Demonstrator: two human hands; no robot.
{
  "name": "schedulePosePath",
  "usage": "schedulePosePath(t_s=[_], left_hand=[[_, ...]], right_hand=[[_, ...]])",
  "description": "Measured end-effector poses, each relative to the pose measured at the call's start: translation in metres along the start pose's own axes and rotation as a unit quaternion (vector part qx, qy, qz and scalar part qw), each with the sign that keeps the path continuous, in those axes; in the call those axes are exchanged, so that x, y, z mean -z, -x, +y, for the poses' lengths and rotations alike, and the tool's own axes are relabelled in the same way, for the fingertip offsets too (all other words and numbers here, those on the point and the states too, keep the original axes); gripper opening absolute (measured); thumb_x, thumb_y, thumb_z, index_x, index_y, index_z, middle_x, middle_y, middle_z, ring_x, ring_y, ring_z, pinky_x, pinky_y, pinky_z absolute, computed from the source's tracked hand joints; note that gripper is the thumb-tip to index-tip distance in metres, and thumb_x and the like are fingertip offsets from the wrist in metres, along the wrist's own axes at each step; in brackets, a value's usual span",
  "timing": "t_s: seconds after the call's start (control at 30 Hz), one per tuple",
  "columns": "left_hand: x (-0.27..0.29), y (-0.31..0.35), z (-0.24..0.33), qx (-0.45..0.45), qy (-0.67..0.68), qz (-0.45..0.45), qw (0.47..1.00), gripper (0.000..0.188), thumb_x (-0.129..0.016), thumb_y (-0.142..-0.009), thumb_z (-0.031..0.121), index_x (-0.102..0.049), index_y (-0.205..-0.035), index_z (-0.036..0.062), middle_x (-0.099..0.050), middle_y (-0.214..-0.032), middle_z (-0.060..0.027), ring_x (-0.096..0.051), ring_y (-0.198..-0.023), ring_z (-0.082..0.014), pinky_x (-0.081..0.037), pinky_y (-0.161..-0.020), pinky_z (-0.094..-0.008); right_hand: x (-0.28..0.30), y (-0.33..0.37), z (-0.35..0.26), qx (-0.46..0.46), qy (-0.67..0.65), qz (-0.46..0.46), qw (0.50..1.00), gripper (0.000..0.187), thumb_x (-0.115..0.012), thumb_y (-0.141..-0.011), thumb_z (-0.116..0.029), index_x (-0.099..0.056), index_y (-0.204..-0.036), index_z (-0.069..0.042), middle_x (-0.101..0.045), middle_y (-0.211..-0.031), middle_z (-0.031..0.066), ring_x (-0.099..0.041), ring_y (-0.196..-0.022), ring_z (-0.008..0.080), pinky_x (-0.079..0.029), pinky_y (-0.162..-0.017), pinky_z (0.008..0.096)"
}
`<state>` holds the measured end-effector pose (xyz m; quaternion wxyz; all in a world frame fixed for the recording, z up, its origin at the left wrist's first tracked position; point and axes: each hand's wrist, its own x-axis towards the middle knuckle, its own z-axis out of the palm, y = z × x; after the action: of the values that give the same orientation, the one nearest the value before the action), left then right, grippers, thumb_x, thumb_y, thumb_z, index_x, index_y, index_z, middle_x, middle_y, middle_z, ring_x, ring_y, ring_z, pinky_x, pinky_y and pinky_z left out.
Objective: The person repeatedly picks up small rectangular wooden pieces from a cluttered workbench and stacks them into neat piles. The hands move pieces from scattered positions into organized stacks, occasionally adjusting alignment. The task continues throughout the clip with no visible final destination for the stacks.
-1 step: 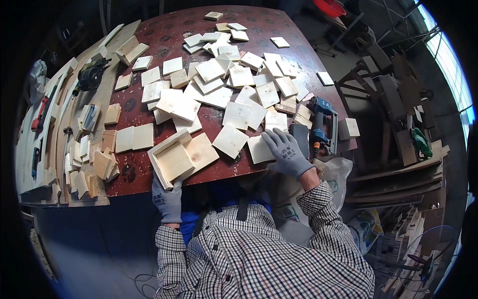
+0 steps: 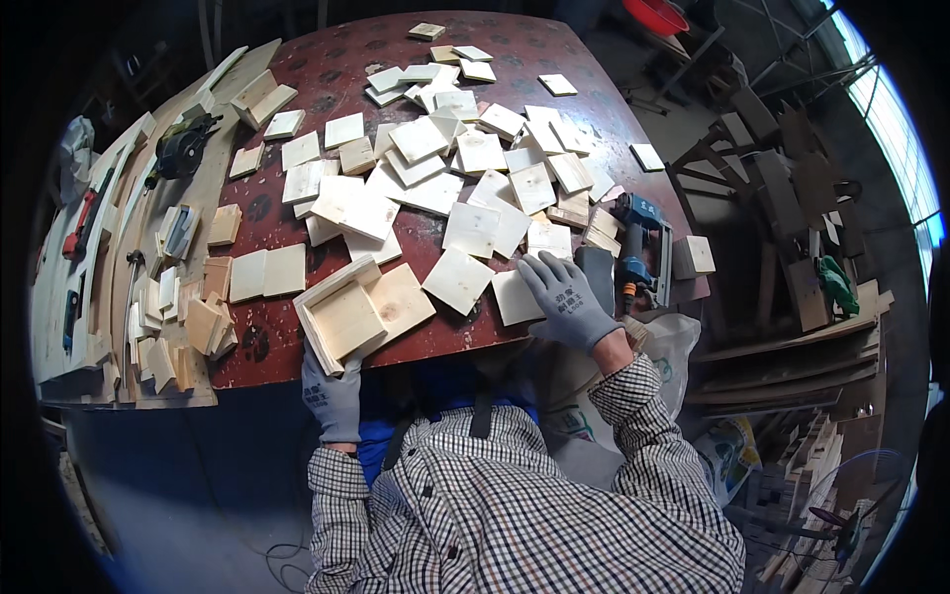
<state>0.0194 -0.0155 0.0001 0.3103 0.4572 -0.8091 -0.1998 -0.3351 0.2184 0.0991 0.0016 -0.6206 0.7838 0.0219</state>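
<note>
At the table's front edge, my gloved left hand (image 2: 332, 404) grips a small open wooden frame (image 2: 341, 315) from its near left corner; the fingers are partly hidden behind the wood. The frame is tilted, with raised sides round a flat panel, and a pale square board (image 2: 404, 299) sits against its right side. My gloved right hand (image 2: 566, 300) lies with fingers extended over the right part of another square wooden board (image 2: 513, 298). Just right of that hand stands a blue nail gun (image 2: 641, 247) with a dark grey part facing the hand.
Many loose square boards (image 2: 418, 140) are heaped across the dark red table (image 2: 287, 342). On the left, a plank surface holds small wood blocks (image 2: 206, 327), a dark power tool (image 2: 186, 145) and a red-handled tool (image 2: 79, 230). A plastic bag (image 2: 676, 361) hangs beside the table's right front.
</note>
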Motion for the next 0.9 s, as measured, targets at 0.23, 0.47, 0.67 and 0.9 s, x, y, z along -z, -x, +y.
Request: schedulePosePath(t_s=[0.23,0.47,0.67,0.9], left_hand=[[0.002,-0.002,0.004,0.007,0.005,-0.008,1.000,0.091,-0.082,-0.088,0.052,-0.046,-0.154,0.0008,-0.065,-0.135,-0.0236,-0.064,-0.122,-0.0425,-0.055,-0.100,-0.0510],[0.001,-0.002,0.000,0.012,-0.012,-0.010,1.000,0.088,-0.083,-0.088,0.049,-0.048,-0.152,0.0008,-0.066,-0.133,-0.0231,-0.065,-0.119,-0.0423,-0.055,-0.099,-0.0513],[-0.001,-0.003,0.003,-0.006,0.000,-0.005,1.000,0.087,-0.084,-0.086,0.045,-0.048,-0.151,0.0004,-0.065,-0.133,-0.0230,-0.064,-0.118,-0.0428,-0.054,-0.099,-0.0512],[0.002,-0.002,0.003,0.020,0.008,-0.003,1.000,0.087,-0.085,-0.086,0.045,-0.049,-0.152,0.0006,-0.066,-0.134,-0.0232,-0.066,-0.119,-0.0423,-0.054,-0.100,-0.0498]], right_hand=[[0.014,-0.024,0.009,0.063,0.033,-0.027,0.997,0.105,-0.088,-0.064,-0.041,-0.046,-0.153,-0.004,-0.060,-0.137,0.0139,-0.051,-0.138,0.0342,-0.031,-0.124,0.0536],[0.028,-0.004,0.012,-0.066,0.033,0.019,0.997,0.103,-0.089,-0.064,-0.039,-0.048,-0.152,-0.006,-0.061,-0.133,0.0153,-0.054,-0.133,0.0361,-0.030,-0.125,0.0541],[0.003,-0.013,0.008,0.043,0.026,-0.020,0.999,0.102,-0.088,-0.068,-0.038,-0.046,-0.153,-0.002,-0.059,-0.141,0.0123,-0.056,-0.132,0.0332,-0.034,-0.122,0.0526],[0.000,-0.025,0.004,0.064,0.025,-0.033,0.997,0.101,-0.085,-0.066,-0.039,-0.046,-0.151,0.001,-0.063,-0.130,0.0153,-0.059,-0.125,0.0350,-0.034,-0.122,0.0517]])
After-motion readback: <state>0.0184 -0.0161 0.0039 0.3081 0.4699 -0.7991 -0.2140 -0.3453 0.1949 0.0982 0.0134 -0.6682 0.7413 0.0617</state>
